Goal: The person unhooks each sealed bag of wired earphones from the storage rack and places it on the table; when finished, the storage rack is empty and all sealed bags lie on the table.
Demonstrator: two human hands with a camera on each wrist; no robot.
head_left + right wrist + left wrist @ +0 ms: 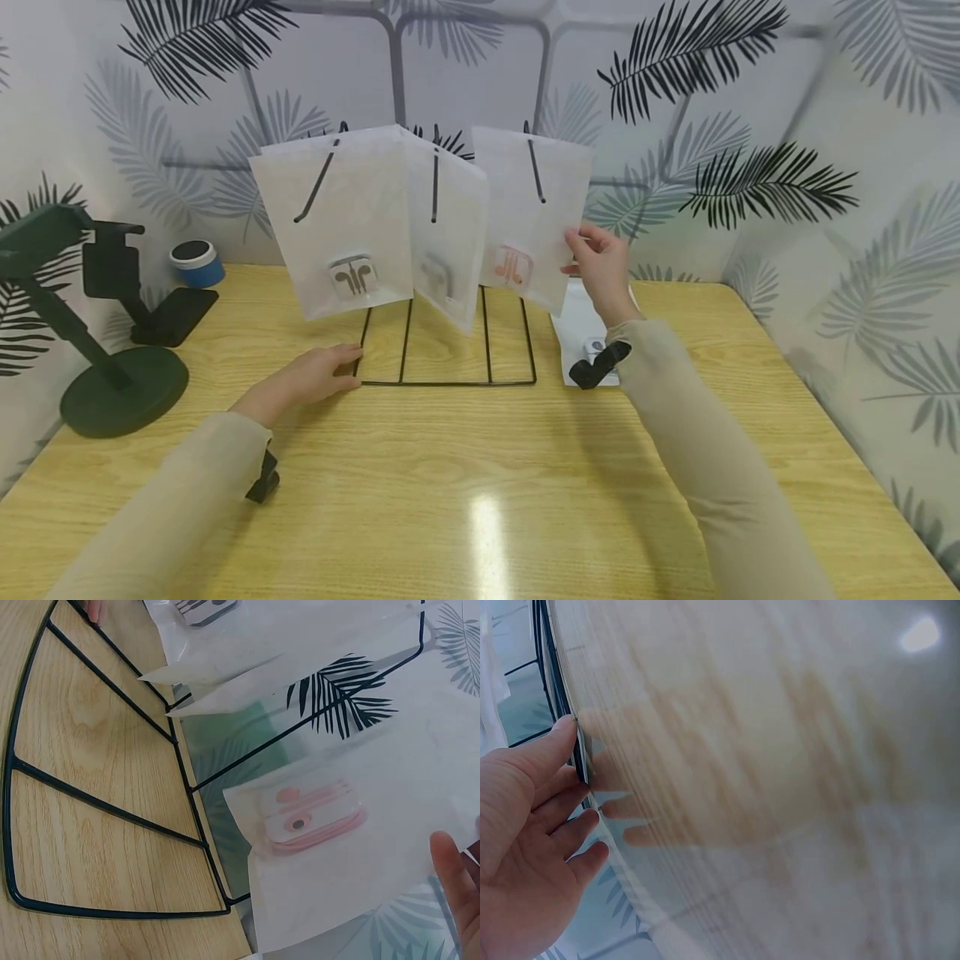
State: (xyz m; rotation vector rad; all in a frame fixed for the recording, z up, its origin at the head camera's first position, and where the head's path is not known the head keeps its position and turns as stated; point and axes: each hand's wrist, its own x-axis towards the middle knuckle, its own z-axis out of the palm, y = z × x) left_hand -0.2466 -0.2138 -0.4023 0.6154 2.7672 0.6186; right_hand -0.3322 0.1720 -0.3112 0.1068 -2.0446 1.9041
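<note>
A black wire display rack (447,383) stands on the wooden table, its hooks holding frosted white bags. My right hand (602,265) pinches the right edge of the rightmost bag (536,208), which hangs on the right hook. A pink-and-white earphone pack (313,821) shows through its lower part. On the left hook is another bag (337,208), with an earphone pack (354,276) inside. The middle bag (446,217) hangs turned at an angle. My left hand (311,379) rests low on the table, relaxed fingertips touching the left side of the rack's base.
Another white bag (581,312) lies on the table behind my right wrist. To the left stand a green lamp-like stand (123,392), a black phone holder (176,317) and a blue-and-white jar (198,267). A leaf-patterned curtain (810,250) rises behind the table.
</note>
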